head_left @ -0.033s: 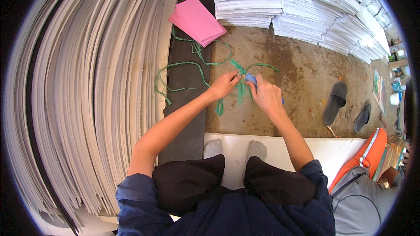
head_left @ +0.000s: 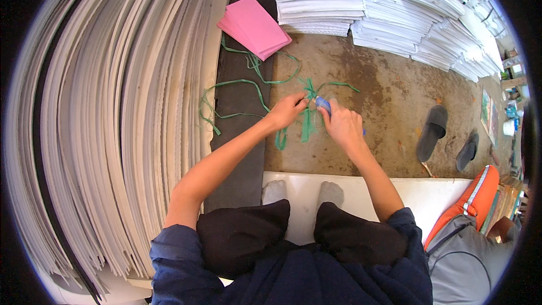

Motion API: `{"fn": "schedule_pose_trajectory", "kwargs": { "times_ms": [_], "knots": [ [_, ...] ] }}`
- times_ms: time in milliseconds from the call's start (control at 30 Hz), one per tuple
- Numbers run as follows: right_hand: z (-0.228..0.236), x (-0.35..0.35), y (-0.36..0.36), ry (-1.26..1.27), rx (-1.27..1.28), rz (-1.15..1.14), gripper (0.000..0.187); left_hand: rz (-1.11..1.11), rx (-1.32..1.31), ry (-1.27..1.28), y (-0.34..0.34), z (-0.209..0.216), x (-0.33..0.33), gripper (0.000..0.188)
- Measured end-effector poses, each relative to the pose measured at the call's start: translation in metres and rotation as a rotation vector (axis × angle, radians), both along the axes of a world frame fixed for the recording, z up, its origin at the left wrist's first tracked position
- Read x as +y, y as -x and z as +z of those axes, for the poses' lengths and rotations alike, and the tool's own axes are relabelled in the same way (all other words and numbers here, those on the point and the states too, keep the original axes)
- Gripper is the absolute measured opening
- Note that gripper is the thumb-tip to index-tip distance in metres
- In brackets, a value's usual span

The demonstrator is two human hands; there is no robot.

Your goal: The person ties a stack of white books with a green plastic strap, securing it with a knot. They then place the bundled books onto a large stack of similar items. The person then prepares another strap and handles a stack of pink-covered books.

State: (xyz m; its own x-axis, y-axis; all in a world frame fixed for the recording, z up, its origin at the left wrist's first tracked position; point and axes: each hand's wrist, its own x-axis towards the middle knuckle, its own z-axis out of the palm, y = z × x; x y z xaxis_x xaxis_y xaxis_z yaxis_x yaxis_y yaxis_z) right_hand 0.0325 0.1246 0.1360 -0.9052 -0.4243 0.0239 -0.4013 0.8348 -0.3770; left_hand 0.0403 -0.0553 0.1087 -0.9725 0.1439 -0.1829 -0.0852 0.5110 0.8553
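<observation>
My left hand (head_left: pixel 287 110) is closed in a pinch on green plastic string (head_left: pixel 308 124), bunched in front of my knees. My right hand (head_left: pixel 343 123) wraps around a blue-handled tool (head_left: pixel 323 103), its tip against the bunched string beside my left fingertips. My palm hides most of this tool, so its exact kind does not show. Loose green strands trail left over a dark mat (head_left: pixel 240 130) and up toward a small stack of pink cards (head_left: pixel 255 27). Another short strand reaches right over the brown floor.
A tall row of whitish sheets (head_left: pixel 113 124) lines my left. White stacks (head_left: pixel 322 0) stand at the far side. Dark slippers (head_left: pixel 433 134) lie on the floor at right. A white board (head_left: pixel 384 183) is under my feet. Someone in grey and orange clothing (head_left: pixel 463 248) sits close at lower right.
The string bunch has shifted slightly between my hands: its upper tuft stands more upright and its lower tails hang a little closer to me. Both hands stay nearly in place.
</observation>
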Motion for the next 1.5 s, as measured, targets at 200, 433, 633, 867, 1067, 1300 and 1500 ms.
{"fn": "schedule_pose_trajectory", "kwargs": {
  "times_ms": [200,433,633,867,1067,1300,1500],
  "knots": [
    [-0.022,0.001,-0.004,-0.010,-0.134,-0.051,0.038,-0.003,-0.064,0.013,-0.011,-0.015,0.009,0.028],
    [-0.041,0.002,-0.009,-0.055,-0.249,-0.083,0.042,0.021,-0.180,0.065,-0.014,-0.037,0.001,0.026],
    [-0.052,0.006,-0.012,-0.053,-0.244,-0.097,0.042,0.066,-0.132,0.001,-0.025,-0.047,0.014,0.027],
    [-0.047,0.008,-0.007,-0.031,-0.411,-0.090,0.044,0.090,-0.142,0.000,-0.025,-0.049,0.012,0.029],
    [-0.048,0.027,-0.001,0.218,-0.645,0.172,0.042,0.268,-0.089,0.017,-0.027,-0.077,-0.021,0.027],
    [-0.054,0.043,0.018,0.499,-0.930,-0.078,0.028,0.410,-0.399,-0.510,-0.002,-0.048,-0.052,0.029],
    [-0.026,0.047,0.015,0.908,-1.127,-0.177,0.020,0.298,-0.370,-0.754,0.002,-0.015,-0.039,0.029]
  ]
}}
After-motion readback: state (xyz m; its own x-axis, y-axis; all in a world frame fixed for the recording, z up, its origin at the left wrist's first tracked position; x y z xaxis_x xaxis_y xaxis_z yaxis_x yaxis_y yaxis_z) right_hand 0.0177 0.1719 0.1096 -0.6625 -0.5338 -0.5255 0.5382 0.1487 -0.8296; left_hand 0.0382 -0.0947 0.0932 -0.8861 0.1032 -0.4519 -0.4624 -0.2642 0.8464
